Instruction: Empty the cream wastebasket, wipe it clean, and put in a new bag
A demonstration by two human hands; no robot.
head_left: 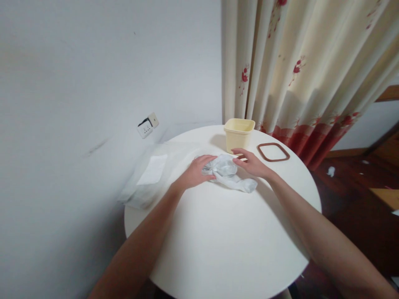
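A crumpled white plastic bag (pixel 226 166) lies on the round white table, gathered in the middle, with one loose end (pixel 246 185) stretching to the right. My left hand (pixel 198 171) holds the bag's left side, the thumb below and the fingers above. At its upper right edge is my right hand (pixel 249 162), fingers apart and curved, the tips touching the plastic or just beside it. Right behind the bag stands a pale yellow square bin (pixel 239 135), its top uncovered. To the right of the bin lies a brown rounded-square ring (pixel 260 153).
A large clear plastic packet (pixel 145 197) with a white label (pixel 153 169) lies along the table's left side, against the wall. A wall socket (pixel 145 129) is above it. Patterned curtains (pixel 289 83) hang behind the table (pixel 224 241). Scraps lie on the dark floor at right.
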